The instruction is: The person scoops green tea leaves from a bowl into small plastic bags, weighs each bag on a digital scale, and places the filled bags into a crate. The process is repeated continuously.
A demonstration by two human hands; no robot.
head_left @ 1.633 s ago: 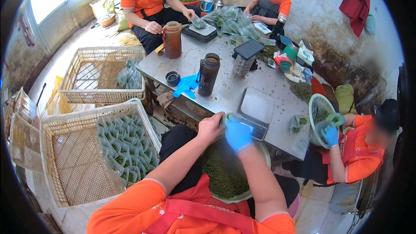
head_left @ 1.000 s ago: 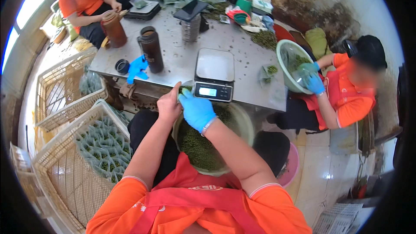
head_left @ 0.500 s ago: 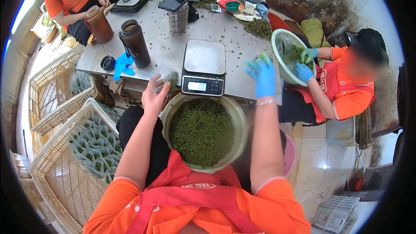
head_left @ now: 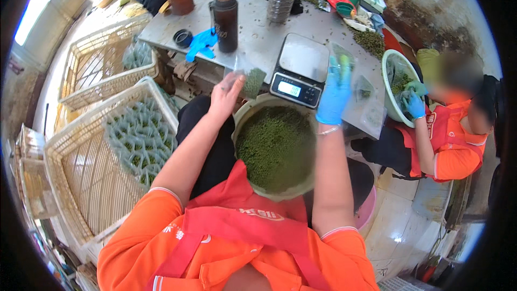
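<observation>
A round bowl (head_left: 243, 116) of dark green leaves (head_left: 274, 148) rests in my lap, against the metal table (head_left: 258, 40). My bare left hand (head_left: 226, 91) holds a small clear bag with green leaves (head_left: 250, 81) at the bowl's far left rim. My right hand (head_left: 334, 94), in a blue glove, is raised over the bowl's right side and holds an empty clear bag (head_left: 344, 54). A digital scale (head_left: 301, 67) stands on the table just beyond the bowl, between my hands.
A wicker basket (head_left: 81, 178) at my left holds several filled green bags (head_left: 140, 134); another basket (head_left: 97, 64) lies behind it. On the table stand two dark flasks (head_left: 225, 19), a blue glove (head_left: 202, 43) and packets. A seated person (head_left: 447, 140) at right works over a bowl (head_left: 396, 83).
My right hand has come back from the right toward the scale, now with a clear bag. My left hand stays at the bowl's far left rim with its bag. The view dipped lower.
</observation>
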